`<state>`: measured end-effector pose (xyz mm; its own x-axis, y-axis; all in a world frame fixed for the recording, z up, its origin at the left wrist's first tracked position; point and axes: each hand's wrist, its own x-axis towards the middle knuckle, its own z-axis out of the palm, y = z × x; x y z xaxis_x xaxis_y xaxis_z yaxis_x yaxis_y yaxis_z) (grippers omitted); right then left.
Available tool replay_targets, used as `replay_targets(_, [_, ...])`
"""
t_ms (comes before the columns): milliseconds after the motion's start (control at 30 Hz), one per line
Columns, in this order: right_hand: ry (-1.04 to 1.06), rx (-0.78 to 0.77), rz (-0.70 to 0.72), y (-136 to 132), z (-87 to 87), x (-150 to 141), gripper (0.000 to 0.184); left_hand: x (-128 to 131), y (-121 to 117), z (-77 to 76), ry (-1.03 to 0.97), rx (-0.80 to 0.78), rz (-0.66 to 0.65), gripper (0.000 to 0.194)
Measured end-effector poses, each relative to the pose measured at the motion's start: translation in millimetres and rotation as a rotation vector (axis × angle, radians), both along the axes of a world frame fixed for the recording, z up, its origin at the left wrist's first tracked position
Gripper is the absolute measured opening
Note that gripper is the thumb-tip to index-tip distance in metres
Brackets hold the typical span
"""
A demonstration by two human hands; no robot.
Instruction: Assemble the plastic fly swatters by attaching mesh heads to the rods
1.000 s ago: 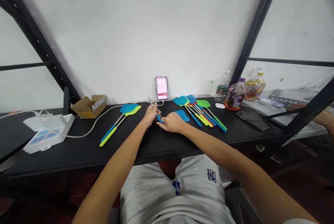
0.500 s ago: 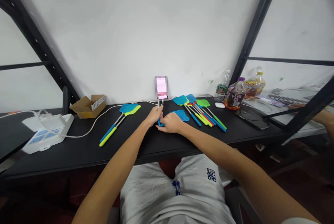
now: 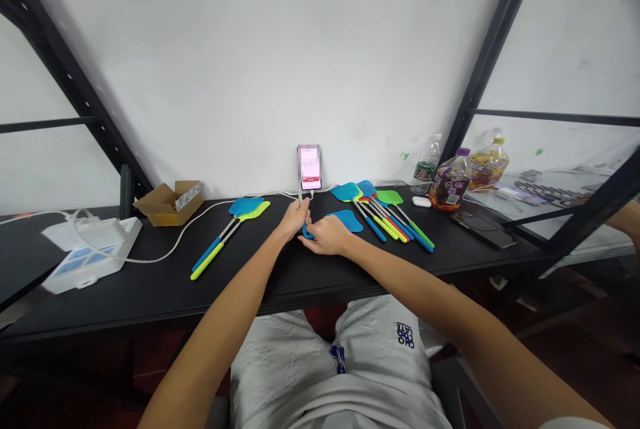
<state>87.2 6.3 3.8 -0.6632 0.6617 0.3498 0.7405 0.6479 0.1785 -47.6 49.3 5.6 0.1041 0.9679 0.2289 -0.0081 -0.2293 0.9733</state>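
Note:
At the middle of the desk my two hands are close together, both closed. My left hand (image 3: pixel 295 218) grips a thin light-grey rod (image 3: pixel 300 194) that looks like a fly swatter shaft, its tip pointing up. My right hand (image 3: pixel 327 234) pinches a blue fly swatter piece (image 3: pixel 308 234), mostly hidden by the fingers. A blue mesh swatter head (image 3: pixel 349 220) shows just behind the right hand; I cannot tell whether it joins the held piece. Two fly swatters (image 3: pixel 230 236), blue and yellow-green, lie to the left. Several colourful fly swatters (image 3: pixel 385 212) lie fanned to the right.
A phone (image 3: pixel 310 167) with a cable leans on the wall. An open cardboard box (image 3: pixel 170 204) and a white power strip (image 3: pixel 95 262) sit at left. Bottles (image 3: pixel 451 181), a white case (image 3: pixel 421 202) and a dark phone (image 3: pixel 483 230) stand or lie at right, near the metal frame.
The grey rod and my left hand have shifted slightly left and down. My right hand stays almost where it was.

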Motion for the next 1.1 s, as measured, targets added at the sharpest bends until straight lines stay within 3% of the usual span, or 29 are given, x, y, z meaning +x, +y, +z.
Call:
replay_targets(100, [0.003,-0.024,-0.025,0,1.5,0,0.054,-1,4,-1.2,-0.008,0.051,0.099,0.038])
replay_targets(333, [0.084,-0.058,-0.162,6,5.4,4,0.049,-6,10,-0.5,0.01,0.162,0.463,0.035])
replay_targets(667, [0.139,-0.102,-0.324,13,5.6,3,0.052,-2,9,-1.0,-0.102,0.231,0.488,0.03])
replay_targets(900, [0.193,-0.136,-0.394,20,5.1,9,0.056,-20,20,6.1,-0.24,0.128,0.632,0.032])
replay_targets(1100, [0.277,-0.142,-0.44,29,5.9,21,0.061,-24,20,-1.4,-0.054,0.101,0.675,0.026])
